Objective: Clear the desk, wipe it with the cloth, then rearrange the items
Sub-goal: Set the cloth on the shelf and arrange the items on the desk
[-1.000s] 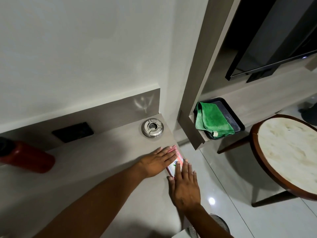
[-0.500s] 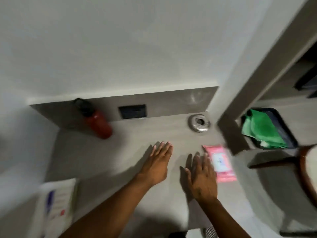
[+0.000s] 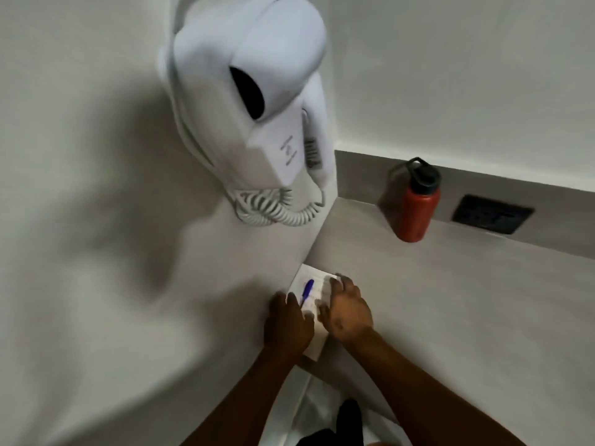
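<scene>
A white notepad (image 3: 315, 277) lies at the left end of the grey desk (image 3: 450, 300), its left edge against the side wall. A blue pen (image 3: 307, 290) rests on top of it. My left hand (image 3: 286, 323) lies on the pad's near left part, fingertips close to the pen. My right hand (image 3: 349, 312) lies on the pad's right side, fingers spread and reaching its far right corner. Neither hand lifts the pad. A red bottle (image 3: 417, 210) with a black cap stands upright at the back of the desk.
A white wall-mounted hair dryer (image 3: 257, 101) with a coiled cord (image 3: 273, 209) hangs on the side wall above the desk's left corner. A black socket plate (image 3: 492, 214) sits in the back panel, to the right of the bottle.
My view swung left from the desk's right end to its left corner. Both hands left the pink packet and now rest on the notepad. The cloth, tray and ashtray are out of view.
</scene>
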Demonstrator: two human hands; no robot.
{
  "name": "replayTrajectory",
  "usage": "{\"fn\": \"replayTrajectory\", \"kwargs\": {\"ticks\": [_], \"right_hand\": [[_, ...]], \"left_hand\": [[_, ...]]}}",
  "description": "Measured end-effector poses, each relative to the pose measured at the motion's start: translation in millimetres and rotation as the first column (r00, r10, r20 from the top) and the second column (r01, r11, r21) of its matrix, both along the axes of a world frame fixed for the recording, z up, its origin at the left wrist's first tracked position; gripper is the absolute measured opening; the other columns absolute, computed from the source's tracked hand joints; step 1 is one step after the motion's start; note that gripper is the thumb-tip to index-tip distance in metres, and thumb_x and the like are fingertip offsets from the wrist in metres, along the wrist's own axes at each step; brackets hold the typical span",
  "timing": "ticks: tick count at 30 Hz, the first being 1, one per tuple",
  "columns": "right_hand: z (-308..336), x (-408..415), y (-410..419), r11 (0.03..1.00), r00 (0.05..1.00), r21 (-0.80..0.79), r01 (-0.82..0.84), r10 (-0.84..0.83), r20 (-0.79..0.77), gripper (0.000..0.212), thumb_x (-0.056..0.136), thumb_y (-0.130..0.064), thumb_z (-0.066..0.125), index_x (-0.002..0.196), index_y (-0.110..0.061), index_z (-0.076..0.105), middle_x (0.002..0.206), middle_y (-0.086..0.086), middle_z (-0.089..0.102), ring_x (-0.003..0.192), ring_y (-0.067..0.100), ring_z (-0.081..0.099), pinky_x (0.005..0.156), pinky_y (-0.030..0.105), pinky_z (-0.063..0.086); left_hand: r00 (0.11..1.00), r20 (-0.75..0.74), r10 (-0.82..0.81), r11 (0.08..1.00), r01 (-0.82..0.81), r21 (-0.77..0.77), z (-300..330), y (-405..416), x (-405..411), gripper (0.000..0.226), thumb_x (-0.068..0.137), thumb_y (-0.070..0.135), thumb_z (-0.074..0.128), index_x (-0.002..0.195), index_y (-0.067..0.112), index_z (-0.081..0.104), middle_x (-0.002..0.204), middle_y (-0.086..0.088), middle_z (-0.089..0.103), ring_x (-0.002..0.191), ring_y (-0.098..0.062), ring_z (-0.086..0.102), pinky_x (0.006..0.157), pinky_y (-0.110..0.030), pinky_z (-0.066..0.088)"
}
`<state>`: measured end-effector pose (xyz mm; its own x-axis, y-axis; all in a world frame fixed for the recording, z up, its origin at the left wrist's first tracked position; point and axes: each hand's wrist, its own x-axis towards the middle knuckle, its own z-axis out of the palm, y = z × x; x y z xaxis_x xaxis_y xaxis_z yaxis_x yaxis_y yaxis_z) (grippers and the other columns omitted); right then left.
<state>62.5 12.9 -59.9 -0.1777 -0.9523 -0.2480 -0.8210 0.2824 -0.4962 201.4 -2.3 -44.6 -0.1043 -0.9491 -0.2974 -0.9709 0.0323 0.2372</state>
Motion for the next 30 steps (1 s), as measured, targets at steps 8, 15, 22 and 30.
{"fn": "replayTrajectory", "kwargs": {"ticks": [8,15,22,30], "right_hand": [[-10,2,-8,0.995,0.997,0.098,-0.001,0.009,-0.082,0.084,0.086,-0.039,0.069,0.153,-0.020,0.023,0.154,0.011,0.029,0.134,0.030,0.039,0.106,0.040,0.043],[-7,-56,22,0.999,1.000,0.038,-0.003,0.003,-0.001,0.041,0.098,-0.035,0.048,0.138,-0.032,0.053,0.146,0.003,0.047,0.127,0.026,0.052,0.100,0.036,0.047],[3,-173,105,0.959,0.958,-0.007,0.283,-0.283,-0.047,0.036,0.105,-0.034,0.037,0.134,-0.023,0.055,0.131,0.007,0.057,0.122,0.026,0.054,0.102,0.031,0.044],[1,-266,165,0.908,0.898,0.049,0.416,-0.401,-0.180,0.033,0.102,-0.026,0.042,0.131,-0.023,0.059,0.124,0.005,0.053,0.119,0.026,0.051,0.096,0.035,0.047]], "left_hand": [[0.994,0.038,-0.105,0.994,0.106,-0.024,-18,-7,0,0.031,0.100,0.028,0.046,0.128,0.017,0.052,0.133,-0.005,0.058,0.122,-0.021,0.058,0.103,-0.032,0.049],[0.832,0.138,-0.538,0.838,0.545,-0.015,-18,-21,-48,0.034,0.096,0.012,0.042,0.129,0.018,0.051,0.135,-0.005,0.053,0.130,-0.026,0.048,0.106,-0.037,0.046],[0.540,0.062,-0.839,0.530,0.839,-0.125,19,-6,-181,0.015,0.097,0.016,0.045,0.108,0.020,0.055,0.113,-0.004,0.065,0.103,-0.026,0.062,0.087,-0.038,0.048],[0.453,-0.051,-0.890,0.455,0.881,-0.127,4,38,-292,0.029,0.095,0.005,0.041,0.115,0.016,0.060,0.118,-0.007,0.066,0.109,-0.028,0.062,0.094,-0.039,0.049]]}}
